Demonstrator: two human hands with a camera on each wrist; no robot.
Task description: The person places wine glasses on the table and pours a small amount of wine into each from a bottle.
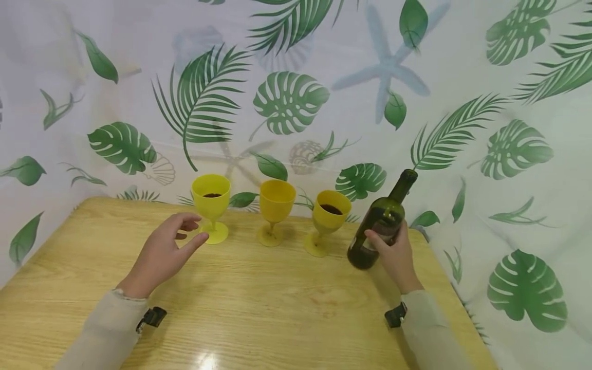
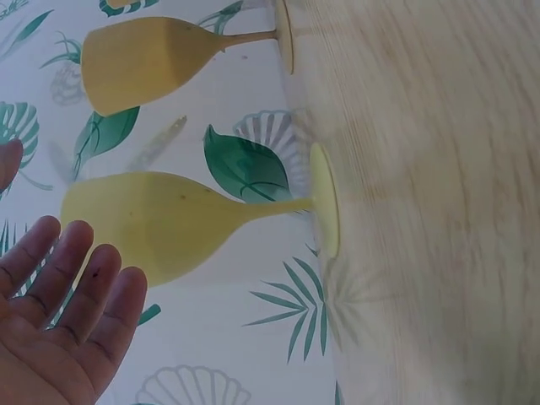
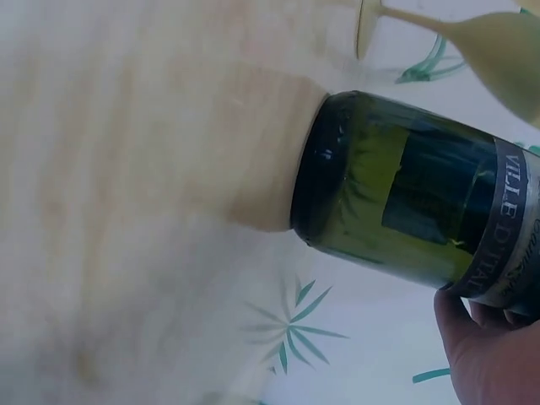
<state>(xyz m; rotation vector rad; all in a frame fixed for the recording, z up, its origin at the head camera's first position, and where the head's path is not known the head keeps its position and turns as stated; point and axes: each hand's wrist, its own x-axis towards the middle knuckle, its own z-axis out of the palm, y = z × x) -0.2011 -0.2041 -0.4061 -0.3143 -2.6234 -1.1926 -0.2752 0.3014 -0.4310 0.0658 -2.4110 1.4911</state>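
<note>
My right hand [image 1: 399, 257] grips a dark green wine bottle [image 1: 376, 226] round its labelled body, its neck leaning to the right. The bottle's base [image 3: 325, 164] is at the tabletop; whether it fully rests there I cannot tell. At the left, a bright yellow goblet [image 1: 211, 198] stands upright with dark liquid inside. My left hand [image 1: 164, 252] is beside it, fingers loosely spread and holding nothing; in the left wrist view the fingers [image 2: 89, 291] overlap the bowl's edge. A middle orange-yellow goblet [image 1: 276, 200] shows no liquid. The right yellow goblet [image 1: 331, 211] contains dark liquid.
The goblets stand in a row near the back edge of the wooden table [image 1: 259, 313]. Behind and to the right hangs a white cloth [image 1: 305, 154] printed with green leaves and starfish. Each wrist wears a dark strap device [image 1: 152, 316].
</note>
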